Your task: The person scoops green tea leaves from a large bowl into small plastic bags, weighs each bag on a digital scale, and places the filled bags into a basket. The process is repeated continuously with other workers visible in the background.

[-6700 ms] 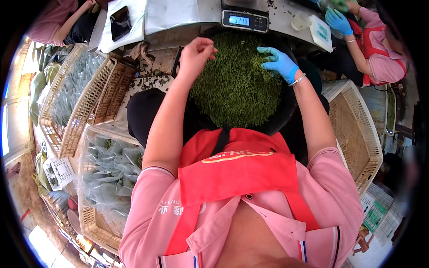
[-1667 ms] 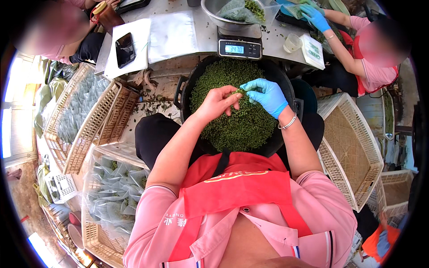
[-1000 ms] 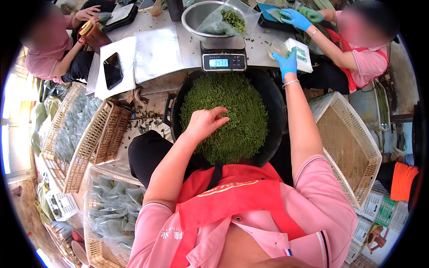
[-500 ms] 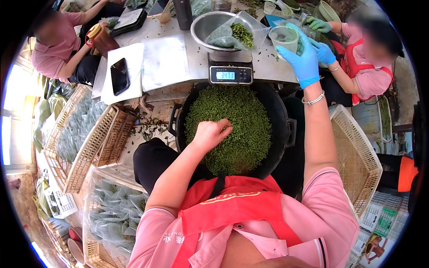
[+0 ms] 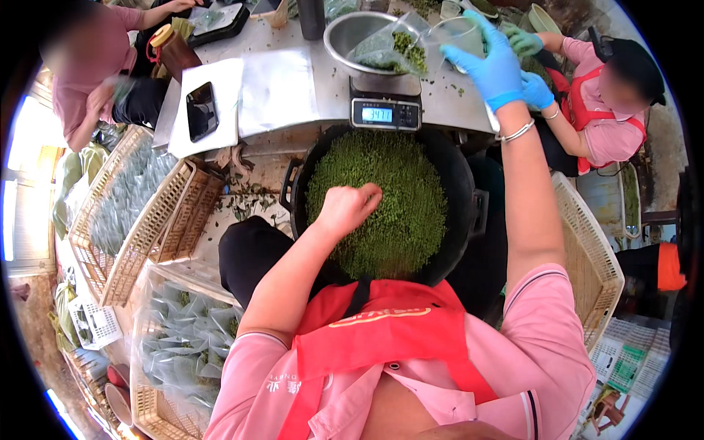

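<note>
My left hand (image 5: 350, 207) is over the small green pellet-like produce (image 5: 385, 169) in a black tub (image 5: 458, 249), fingers curled; what they hold is unclear. My right hand (image 5: 490, 70), in a blue glove, holds a clear plastic cup (image 5: 451, 33) at the upper right, beside a steel bowl (image 5: 334, 37). A clear bag with green produce (image 5: 407, 53) lies tilted in the bowl, which stands on a digital scale (image 5: 385, 114) at the table edge above the tub.
A phone (image 5: 202, 110) and plastic sheets (image 5: 275, 88) lie on the steel table. Crates of bagged produce (image 5: 125, 198) flank my left; another crate (image 5: 594, 257) is right. Co-workers sit left (image 5: 95, 51) and right (image 5: 594, 132), the right one's gloved hands near my right hand.
My right hand has left the tub, picked up the clear cup and moved it a little left toward the bowl. My left hand has stayed over the tub.
</note>
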`<control>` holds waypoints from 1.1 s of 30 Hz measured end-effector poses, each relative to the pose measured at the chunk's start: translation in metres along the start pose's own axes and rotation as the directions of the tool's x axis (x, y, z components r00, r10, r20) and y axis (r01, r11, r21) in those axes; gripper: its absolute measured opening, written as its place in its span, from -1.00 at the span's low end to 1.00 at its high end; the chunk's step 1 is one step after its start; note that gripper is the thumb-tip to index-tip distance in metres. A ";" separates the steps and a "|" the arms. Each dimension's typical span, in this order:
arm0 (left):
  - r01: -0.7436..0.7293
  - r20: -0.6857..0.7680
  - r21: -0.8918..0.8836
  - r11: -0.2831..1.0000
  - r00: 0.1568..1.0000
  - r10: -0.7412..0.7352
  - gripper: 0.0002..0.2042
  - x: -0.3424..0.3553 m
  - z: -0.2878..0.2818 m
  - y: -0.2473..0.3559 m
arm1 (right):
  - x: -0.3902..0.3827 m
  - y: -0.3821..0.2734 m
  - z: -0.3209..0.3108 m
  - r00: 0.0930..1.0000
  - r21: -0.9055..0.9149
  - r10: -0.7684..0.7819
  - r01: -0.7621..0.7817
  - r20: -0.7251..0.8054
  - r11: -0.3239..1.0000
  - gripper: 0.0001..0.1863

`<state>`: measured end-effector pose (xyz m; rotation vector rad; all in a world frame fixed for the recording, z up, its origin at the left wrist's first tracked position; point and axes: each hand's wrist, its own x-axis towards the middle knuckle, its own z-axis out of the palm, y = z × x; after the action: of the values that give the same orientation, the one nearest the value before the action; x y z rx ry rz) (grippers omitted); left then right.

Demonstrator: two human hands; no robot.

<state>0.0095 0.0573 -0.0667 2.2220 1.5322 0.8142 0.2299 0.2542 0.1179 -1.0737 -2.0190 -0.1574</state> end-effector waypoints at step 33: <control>0.076 -0.082 -0.016 0.997 0.994 -0.077 -0.74 0.007 -0.014 -0.011 | -0.027 -0.052 0.025 0.935 0.312 -0.004 -0.114 0.353 0.943 -0.64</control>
<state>-0.0055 0.0669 -0.0594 2.1310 1.6340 0.9004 0.1843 0.2158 0.0958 -0.9918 -2.2221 0.4190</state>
